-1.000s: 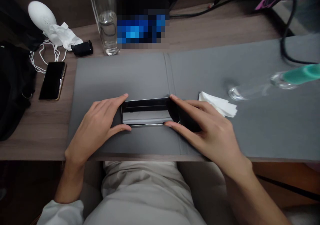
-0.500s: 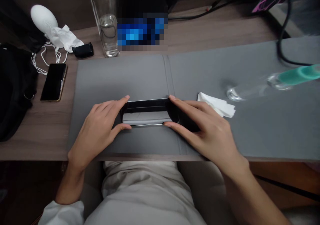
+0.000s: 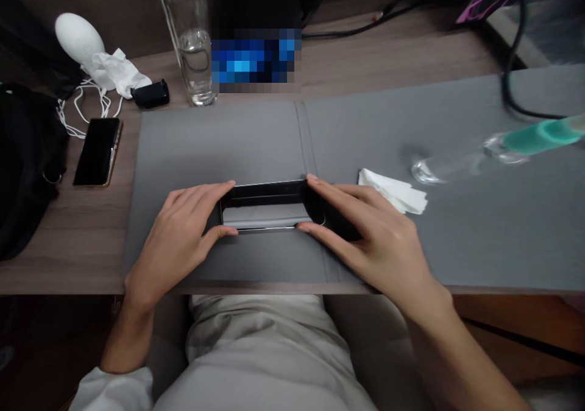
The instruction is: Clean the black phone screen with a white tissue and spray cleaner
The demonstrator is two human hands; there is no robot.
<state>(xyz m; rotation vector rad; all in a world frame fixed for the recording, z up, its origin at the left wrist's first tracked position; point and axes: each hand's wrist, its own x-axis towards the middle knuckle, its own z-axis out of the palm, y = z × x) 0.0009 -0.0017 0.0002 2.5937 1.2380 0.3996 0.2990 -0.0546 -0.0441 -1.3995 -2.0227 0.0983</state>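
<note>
A dark, glossy smartphone is held sideways over the grey desk mat, its screen reflecting a pale band. At its left end, my left hand grips it between thumb and fingers, along the near and far long edges. My right hand has the right end in the same kind of hold. I cannot tell whether the phone's underside touches the mat. Just beyond my right hand lies a folded white tissue.
A clear bottle with a green part lies on the mat at right. Behind stands a glass water bottle. At left are another phone, a black clip-like object, a white oval device, crumpled tissue and a black bag.
My left fingertips have shifted slightly lower onto the phone's far edge. Both hands keep the phone in nearly the same place; the whole view has shifted a little.
</note>
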